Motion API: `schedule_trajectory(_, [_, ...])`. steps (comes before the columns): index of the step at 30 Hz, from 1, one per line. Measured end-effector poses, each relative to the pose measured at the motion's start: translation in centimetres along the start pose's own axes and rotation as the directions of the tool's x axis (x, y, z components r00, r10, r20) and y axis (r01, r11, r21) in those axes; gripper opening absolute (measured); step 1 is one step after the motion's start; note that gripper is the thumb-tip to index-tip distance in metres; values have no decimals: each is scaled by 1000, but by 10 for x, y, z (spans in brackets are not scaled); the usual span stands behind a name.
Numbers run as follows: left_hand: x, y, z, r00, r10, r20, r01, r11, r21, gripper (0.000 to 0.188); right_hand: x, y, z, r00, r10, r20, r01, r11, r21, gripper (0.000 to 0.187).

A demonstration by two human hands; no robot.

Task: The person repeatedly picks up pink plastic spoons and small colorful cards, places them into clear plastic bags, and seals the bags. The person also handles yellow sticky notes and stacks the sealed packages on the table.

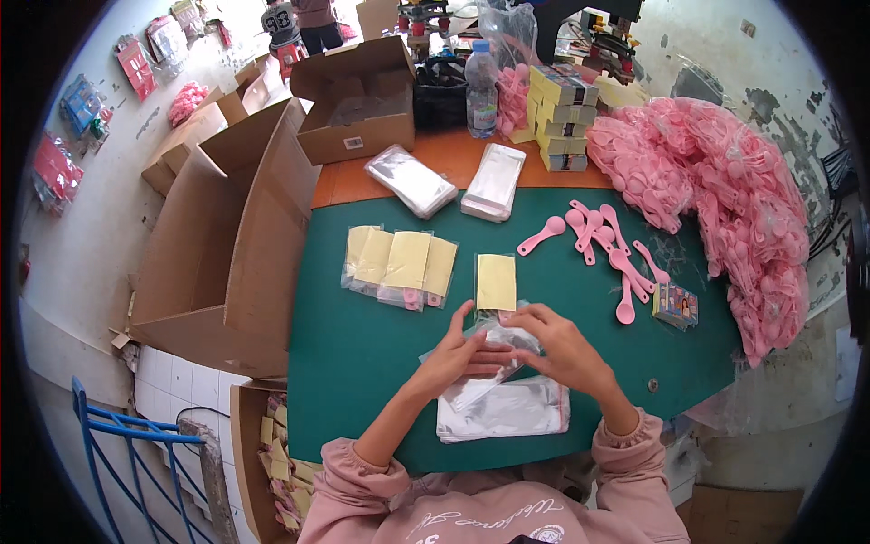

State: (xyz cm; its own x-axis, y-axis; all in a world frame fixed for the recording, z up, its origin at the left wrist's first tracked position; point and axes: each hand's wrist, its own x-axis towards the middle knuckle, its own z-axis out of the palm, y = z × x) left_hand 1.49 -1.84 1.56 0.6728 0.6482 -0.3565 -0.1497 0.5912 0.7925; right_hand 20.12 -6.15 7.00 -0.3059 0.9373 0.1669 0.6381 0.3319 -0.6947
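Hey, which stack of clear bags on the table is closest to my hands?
The near stack, right by your left hand and right hand. The left far stack and right far stack both lie toward the far side of the table.

A clear plastic packet [482, 314] lies on the green counter [372, 381], its long side running away from the person; inside, a plain pale-yellow card [496, 282] faces up, upright rectangular and flat-looking, with a narrow clear margin along its edges; just below the card a bit of pink shows through, too covered to tell its shape; the left grip [468, 355] and right grip [557, 352] close around the near end, hiding much of it; between and beneath the fingers, crumpled transparent film [471, 392] catches the light, its near part slanting over the far edge of a flat stack of clear bags [507, 415]; whether film and packet are one piece cannot be told.
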Motion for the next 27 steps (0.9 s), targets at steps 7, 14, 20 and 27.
schedule_trajectory(7, [2,-6,-6,996,15,-90,-2,990,142,54,5,12,36,985,-141,-103,122,978,-169,18])
schedule_trajectory(14, [-1,-2,-13,990,75,-122,-58,988,142,48,18,10,43,991,-135,-10,133,987,-86,15])
schedule_trajectory(20, [-4,6,-12,991,9,-134,-2,999,52,53,18,6,45,958,-288,0,273,907,-322,15])
schedule_trajectory(27, [-3,6,-12,988,-26,-153,29,999,21,58,14,1,52,887,-459,49,385,677,-627,15])
